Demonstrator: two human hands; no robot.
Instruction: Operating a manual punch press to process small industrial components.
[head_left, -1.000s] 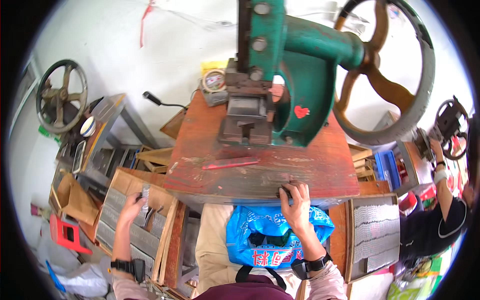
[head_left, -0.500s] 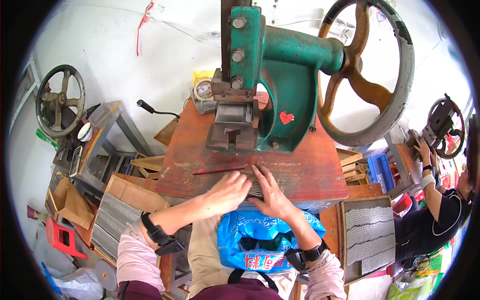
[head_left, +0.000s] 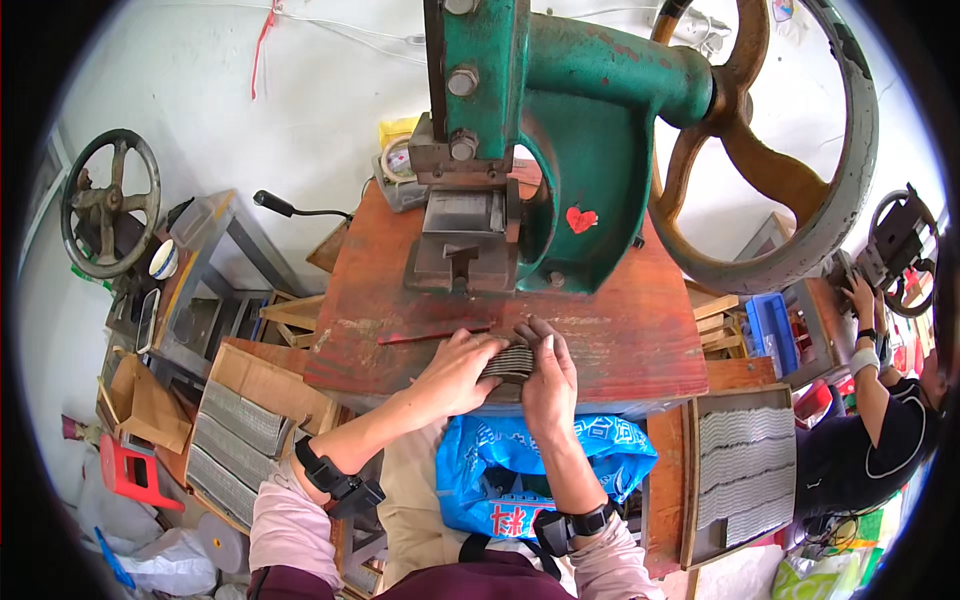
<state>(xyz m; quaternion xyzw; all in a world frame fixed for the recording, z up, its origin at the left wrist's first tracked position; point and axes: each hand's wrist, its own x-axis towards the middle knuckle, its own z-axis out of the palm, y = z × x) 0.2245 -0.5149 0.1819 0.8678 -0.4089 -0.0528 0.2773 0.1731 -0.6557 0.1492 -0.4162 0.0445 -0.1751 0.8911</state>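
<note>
Between my two hands is a short stack of thin grey metal plates (head_left: pixel 509 364), held upright on edge at the front of the wooden bench top (head_left: pixel 620 345). My left hand (head_left: pixel 458 370) closes on its left end. On the opposite end, my right hand (head_left: pixel 548 380) presses with fingers and thumb. A thin dark red stick (head_left: pixel 432 335) lies on the bench just beyond my left hand. Behind it stands a green hand press (head_left: pixel 590 160) with a metal die block (head_left: pixel 464 215) and a large handwheel (head_left: pixel 850 180).
A wooden tray (head_left: pixel 275 365) with rows of grey plates lies at left, another tray (head_left: pixel 745 400) at right. An open blue bag (head_left: pixel 460 490) sits below the bench edge. A co-worker's arm (head_left: pixel 868 400) reaches toward another press at far right. A red stool (head_left: pixel 125 470) stands at left.
The stack has tilted up and shows more between my hands. My right hand has turned more upright against its end. The view has shifted slightly.
</note>
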